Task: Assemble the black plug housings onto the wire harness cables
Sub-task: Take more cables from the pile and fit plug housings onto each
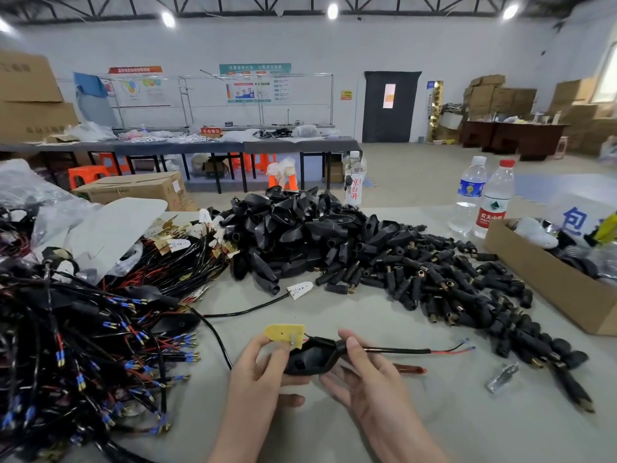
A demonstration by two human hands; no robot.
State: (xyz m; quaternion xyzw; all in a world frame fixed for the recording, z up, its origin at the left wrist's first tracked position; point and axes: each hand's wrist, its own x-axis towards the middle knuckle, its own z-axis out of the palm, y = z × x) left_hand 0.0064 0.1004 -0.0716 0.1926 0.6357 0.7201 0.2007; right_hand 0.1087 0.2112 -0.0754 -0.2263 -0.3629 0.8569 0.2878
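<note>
R hand (369, 375) pinches housing (310, 357) neck | L hand (263, 367) grips its body | cable (400, 351) exits right

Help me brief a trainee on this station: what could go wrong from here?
1. The thin leads poke out past the cable. Pulling hard through the black housing, held by the left hand and right hand, might bend their blue terminals.
2. The cable seems to trail back toward the tangled harness pile, so a tug could snag it.
</note>
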